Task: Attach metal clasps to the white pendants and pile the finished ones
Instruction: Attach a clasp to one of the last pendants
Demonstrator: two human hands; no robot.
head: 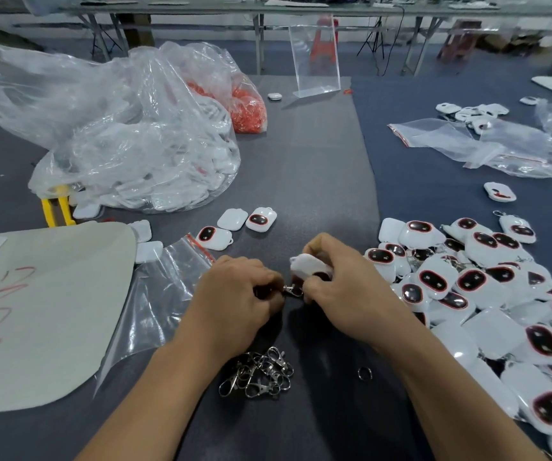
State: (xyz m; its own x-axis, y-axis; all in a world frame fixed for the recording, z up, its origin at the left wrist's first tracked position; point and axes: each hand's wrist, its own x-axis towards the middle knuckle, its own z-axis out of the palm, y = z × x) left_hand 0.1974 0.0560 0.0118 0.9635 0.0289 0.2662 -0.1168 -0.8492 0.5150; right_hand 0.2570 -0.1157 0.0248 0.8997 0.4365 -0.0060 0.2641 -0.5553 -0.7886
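My right hand [338, 281] grips a white pendant [308, 265] at the table's middle. My left hand [239, 287] pinches a metal clasp [292, 289], whose tip meets the pendant's lower edge between the two hands. A heap of loose metal clasps [261, 372] lies just below my wrists. To the right spreads a big pile of white pendants [487, 294] with dark red-rimmed ovals. Three loose pendants [234, 224] lie just beyond my hands.
A large clear bag of white pendants [141, 161] sits at the back left, with a bag of red pieces [249, 111] behind it. A grey sheet [45, 311] and empty zip bags [165, 291] lie left. A loose ring [364, 373] lies near my right forearm.
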